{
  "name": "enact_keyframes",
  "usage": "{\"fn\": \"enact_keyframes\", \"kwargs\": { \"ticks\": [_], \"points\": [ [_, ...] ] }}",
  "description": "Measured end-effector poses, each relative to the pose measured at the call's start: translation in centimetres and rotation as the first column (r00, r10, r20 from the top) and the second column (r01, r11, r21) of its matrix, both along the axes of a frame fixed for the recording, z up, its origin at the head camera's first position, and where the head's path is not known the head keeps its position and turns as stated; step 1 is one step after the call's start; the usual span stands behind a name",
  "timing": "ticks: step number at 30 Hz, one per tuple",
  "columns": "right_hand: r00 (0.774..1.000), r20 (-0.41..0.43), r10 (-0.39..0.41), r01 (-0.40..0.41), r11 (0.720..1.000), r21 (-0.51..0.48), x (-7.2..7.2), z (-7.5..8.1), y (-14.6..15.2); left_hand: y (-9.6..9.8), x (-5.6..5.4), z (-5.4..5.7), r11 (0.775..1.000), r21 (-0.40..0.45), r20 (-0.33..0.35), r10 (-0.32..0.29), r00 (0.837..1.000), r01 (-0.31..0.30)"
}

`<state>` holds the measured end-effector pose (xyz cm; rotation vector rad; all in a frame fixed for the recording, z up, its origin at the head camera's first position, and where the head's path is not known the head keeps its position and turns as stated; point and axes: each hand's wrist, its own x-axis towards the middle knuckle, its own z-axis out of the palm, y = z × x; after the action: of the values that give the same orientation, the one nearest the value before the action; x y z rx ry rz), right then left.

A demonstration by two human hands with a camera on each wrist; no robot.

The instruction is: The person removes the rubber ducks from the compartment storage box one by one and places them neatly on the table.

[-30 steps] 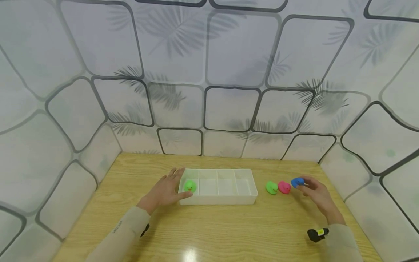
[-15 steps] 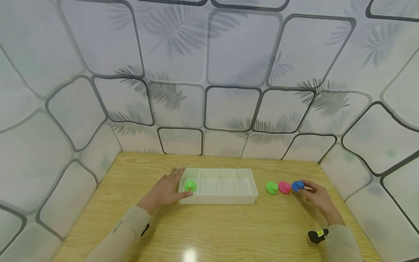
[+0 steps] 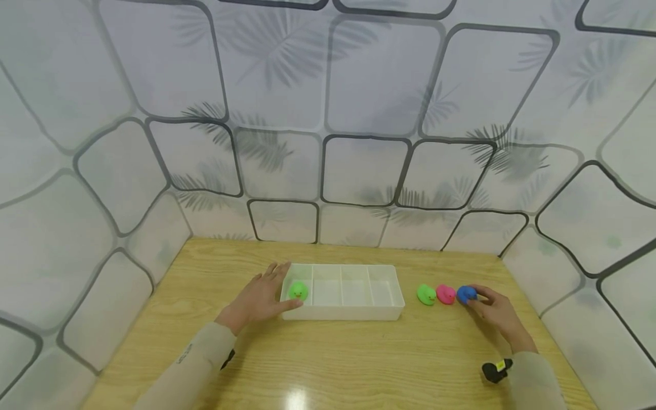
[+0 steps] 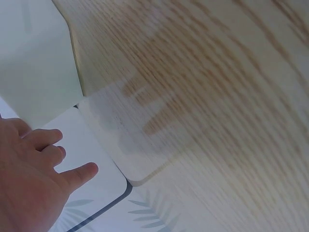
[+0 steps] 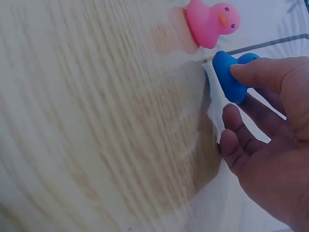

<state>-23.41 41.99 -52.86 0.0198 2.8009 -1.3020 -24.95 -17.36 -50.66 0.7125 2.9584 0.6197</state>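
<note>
left-sleeve lettering too small to read from here, white divided tray partly behind the left hand, blue rubber duck partly covered by the right hand, pink rubber duck clipped atop the right wrist view

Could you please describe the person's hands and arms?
The left hand and right hand are ungloved. The left sleeve, pale beige, bears small dark lettering; the right sleeve, also pale beige, has a black device with a yellow label beside it.

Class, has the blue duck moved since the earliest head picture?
Yes: the blue duck has shifted slightly downward in the head view, judged against the pink duck, and now appears about level with it.
</note>
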Motion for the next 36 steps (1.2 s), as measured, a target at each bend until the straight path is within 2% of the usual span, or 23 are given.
{"fn": "enact_keyframes", "kwargs": {
  "ticks": [15, 27, 36],
  "points": [
    [0.999, -0.038, 0.024, -0.02, 0.995, 0.102, -0.18, -0.82, 0.09, 0.05, 0.05, 0.14, 1.0, 0.001, 0.002, -0.002, 1.0, 0.002],
    [0.999, -0.036, 0.0, 0.004, 0.993, 0.117, -0.06, -0.9, -0.2, 0.13, 0.13, 0.2, 1.0, -0.003, 0.0, 0.002, 1.0, -0.002],
    [1.0, -0.028, 0.009, -0.006, 0.993, 0.114, -0.2, -0.69, -0.3, 0.14, 0.11, 0.24, 1.0, -0.008, 0.007, 0.007, 1.0, -0.007]
  ]
}}
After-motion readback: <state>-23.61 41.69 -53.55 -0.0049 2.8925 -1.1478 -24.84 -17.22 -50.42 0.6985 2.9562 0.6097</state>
